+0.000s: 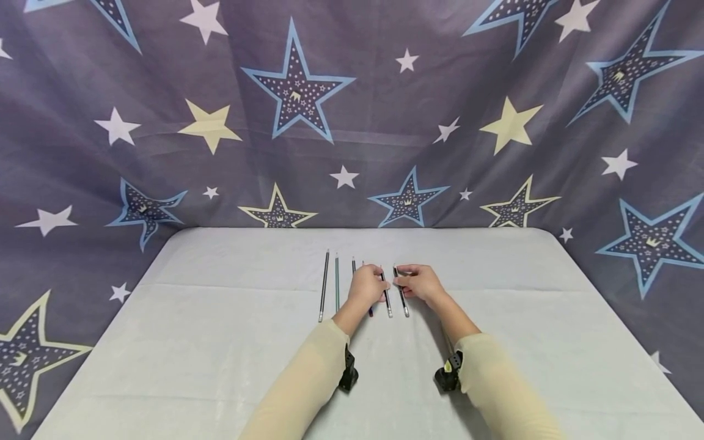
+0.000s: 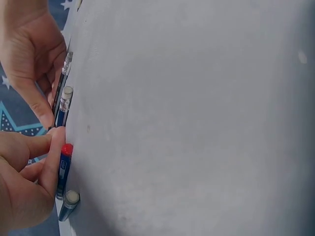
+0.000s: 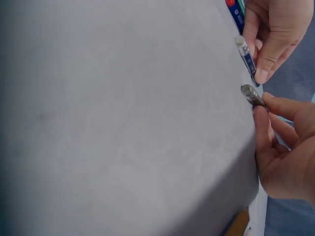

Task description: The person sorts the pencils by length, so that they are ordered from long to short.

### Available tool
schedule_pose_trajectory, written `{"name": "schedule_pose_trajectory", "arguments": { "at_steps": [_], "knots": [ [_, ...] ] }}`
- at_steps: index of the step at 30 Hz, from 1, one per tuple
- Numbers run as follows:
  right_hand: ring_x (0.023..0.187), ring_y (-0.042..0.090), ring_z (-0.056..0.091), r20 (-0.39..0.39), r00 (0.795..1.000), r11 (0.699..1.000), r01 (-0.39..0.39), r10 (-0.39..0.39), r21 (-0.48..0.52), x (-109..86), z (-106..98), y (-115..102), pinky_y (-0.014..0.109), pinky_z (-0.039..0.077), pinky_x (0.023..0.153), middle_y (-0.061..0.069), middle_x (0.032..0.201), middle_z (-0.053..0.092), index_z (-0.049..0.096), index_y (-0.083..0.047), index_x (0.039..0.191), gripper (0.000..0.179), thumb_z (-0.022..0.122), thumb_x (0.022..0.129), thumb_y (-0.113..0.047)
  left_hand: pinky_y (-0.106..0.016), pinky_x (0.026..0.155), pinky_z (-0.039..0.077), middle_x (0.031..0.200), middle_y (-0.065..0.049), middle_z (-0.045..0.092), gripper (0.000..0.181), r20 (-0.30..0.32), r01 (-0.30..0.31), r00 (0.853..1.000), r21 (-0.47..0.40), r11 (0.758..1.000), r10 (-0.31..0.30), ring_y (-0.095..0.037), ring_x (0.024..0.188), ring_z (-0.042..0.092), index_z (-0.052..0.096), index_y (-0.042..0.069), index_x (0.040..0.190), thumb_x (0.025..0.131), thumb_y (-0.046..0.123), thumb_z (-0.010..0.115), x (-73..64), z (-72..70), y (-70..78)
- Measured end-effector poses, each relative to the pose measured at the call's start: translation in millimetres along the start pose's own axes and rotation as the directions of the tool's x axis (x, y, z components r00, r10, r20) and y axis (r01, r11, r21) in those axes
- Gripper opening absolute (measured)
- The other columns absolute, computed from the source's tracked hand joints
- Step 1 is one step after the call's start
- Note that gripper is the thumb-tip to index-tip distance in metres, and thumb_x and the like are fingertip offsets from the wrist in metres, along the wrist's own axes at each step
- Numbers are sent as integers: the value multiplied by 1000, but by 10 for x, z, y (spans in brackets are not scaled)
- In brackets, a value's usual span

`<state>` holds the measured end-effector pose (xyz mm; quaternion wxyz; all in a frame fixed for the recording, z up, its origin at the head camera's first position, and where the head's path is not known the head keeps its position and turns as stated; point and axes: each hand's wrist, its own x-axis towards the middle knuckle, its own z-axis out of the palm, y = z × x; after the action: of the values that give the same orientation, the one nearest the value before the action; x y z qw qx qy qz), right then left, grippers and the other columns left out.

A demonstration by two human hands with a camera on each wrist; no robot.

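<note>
Pale tabletop: 6 pencils, hands gripping rightmost 2.

Shiny metal ferrule, cloth backdrop

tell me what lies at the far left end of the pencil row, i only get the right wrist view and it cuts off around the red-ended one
Observer: By the head view, a dark pencil lies at the far left end.
Operator: ok and how many in the row altogether
Observer: Six show in the head view.
Operator: anything by the red end that i'm missing
Observer: Yes, the left wrist view shows a pale eraser next to the red-ended pencil, by the left hand.
</note>
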<state>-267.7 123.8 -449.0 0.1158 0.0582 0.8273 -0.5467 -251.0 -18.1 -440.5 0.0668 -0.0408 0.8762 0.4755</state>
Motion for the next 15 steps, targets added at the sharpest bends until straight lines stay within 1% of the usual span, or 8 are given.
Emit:
{"name": "schedule_pose_trajectory", "arguments": {
  "at_steps": [8, 15],
  "knots": [
    [58, 8, 54, -23, 1000, 1000, -1, 1, -26, 3, 25, -6, 19, 53, 53, 6, 82, 60, 60, -5, 124, 40, 67, 85, -13, -19, 51, 52, 105, -14, 66, 40, 2, 3, 1000, 2, 1000, -3, -11, 56, 64, 58, 1, 122, 85, 9, 67, -2, -15, 0],
    [56, 7, 53, -49, 999, 999, 9, -11, -49, 24, 39, 12, 20, 52, 50, 6, 81, 56, 62, -4, 120, 37, 68, 85, -12, -19, 51, 53, 105, -15, 66, 40, -1, -6, 1000, 3, 1000, 6, -11, 56, 64, 58, 0, 123, 84, 9, 67, 3, -5, -5]
  ]
}}
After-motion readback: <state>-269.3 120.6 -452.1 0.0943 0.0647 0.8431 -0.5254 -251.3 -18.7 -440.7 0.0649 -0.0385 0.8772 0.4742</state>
